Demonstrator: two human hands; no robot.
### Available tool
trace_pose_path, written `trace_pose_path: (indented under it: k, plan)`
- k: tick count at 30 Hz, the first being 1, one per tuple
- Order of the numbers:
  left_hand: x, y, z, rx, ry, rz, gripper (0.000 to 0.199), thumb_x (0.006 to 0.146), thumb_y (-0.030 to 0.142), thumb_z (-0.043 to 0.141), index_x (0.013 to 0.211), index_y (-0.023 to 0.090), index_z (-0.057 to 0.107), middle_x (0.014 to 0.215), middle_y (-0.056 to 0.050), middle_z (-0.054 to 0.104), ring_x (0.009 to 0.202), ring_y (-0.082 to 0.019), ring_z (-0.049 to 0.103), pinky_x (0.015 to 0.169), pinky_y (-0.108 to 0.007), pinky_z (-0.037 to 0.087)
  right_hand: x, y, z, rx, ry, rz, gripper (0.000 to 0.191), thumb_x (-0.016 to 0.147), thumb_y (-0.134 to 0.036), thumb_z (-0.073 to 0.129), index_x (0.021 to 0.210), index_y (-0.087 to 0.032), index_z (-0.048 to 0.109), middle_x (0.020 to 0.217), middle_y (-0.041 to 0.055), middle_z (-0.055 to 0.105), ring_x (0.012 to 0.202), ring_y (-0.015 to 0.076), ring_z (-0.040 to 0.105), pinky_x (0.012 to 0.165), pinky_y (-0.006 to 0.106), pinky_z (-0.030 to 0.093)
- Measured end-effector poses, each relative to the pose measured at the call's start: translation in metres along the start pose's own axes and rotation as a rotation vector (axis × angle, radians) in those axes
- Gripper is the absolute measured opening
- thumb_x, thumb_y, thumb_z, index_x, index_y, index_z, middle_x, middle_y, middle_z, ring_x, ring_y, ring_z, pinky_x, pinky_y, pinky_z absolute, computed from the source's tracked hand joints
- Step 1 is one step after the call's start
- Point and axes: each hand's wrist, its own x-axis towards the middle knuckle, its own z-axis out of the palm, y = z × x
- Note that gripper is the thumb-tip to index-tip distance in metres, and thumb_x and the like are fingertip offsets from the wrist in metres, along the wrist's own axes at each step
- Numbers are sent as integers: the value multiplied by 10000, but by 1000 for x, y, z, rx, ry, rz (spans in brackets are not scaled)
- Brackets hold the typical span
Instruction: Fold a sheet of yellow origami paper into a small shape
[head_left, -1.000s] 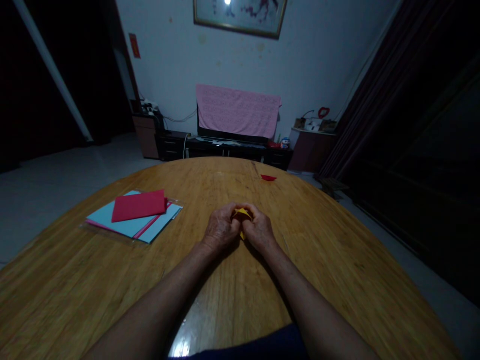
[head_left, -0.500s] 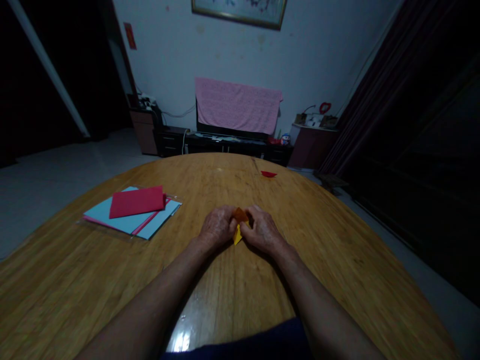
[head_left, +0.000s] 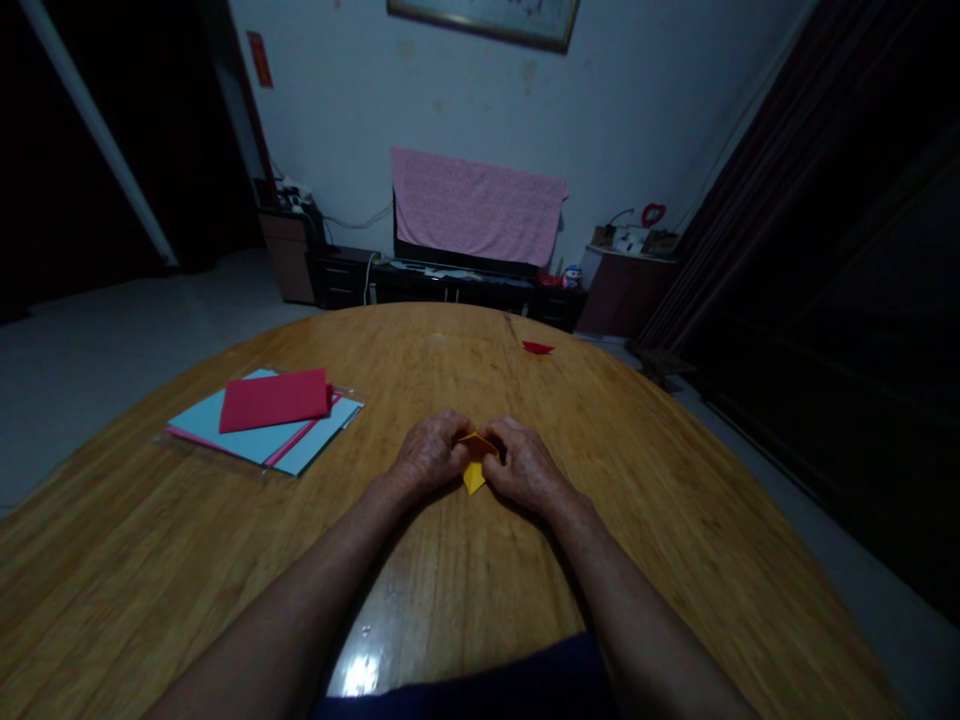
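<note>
A small piece of folded yellow paper (head_left: 474, 463) sits between my two hands, just above the wooden tabletop (head_left: 450, 590). My left hand (head_left: 431, 452) pinches its left side, and my right hand (head_left: 525, 465) grips its right side. The fingertips cover part of the paper, and one pointed corner sticks down toward me. Neither hand touches anything else.
To the left lies a clear plastic sleeve (head_left: 255, 425) holding light blue and pink sheets, with a red sheet (head_left: 274, 400) on top. A small red paper scrap (head_left: 538, 347) rests near the far edge. Beyond the table stands a low cabinet (head_left: 450, 285).
The yellow paper has shifted in my fingers, and its upper edge now shows as a folded flap. My hands have opened slightly apart. The camera has tilted a little.
</note>
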Motion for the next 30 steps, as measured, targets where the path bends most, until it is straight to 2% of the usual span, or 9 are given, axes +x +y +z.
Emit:
trace_pose_path:
  k: [3,6,10,20,30]
  plan:
    - [-1,-2,0,-11,-2,9,184,718,135,517,825,204,649,803,-35,611,770,-183,568,732,-303,436,-1,1,-3,25,-31,-5,198,719,-118,516,885,-199,587,879,32,570,830,161,532,739,275,412]
    - [-1,-1,-1,69,-43,13,169,745,170,525,858,197,648,814,-35,605,778,-175,569,725,-289,439,-1,2,-4,36,-50,-2,204,722,-123,533,902,-198,591,887,31,574,828,157,531,743,276,416]
    - [-3,2,-3,149,-88,28,198,756,180,514,904,183,647,850,-39,608,801,-169,578,721,-275,448,-2,3,-4,48,-32,-11,229,691,-91,542,893,-194,577,882,29,576,804,153,526,725,270,419]
    - [-6,1,-3,267,-112,67,256,727,169,509,952,195,627,883,-30,595,796,-164,571,696,-264,442,-3,4,-4,98,-18,5,251,679,-50,491,864,-195,580,856,22,591,796,150,540,733,274,428]
    - [-5,8,-17,202,-257,68,255,741,211,525,972,203,634,953,-32,599,856,-165,581,745,-263,450,-9,8,-9,126,-77,23,281,662,-80,549,900,-210,623,983,40,608,899,169,564,826,301,450]
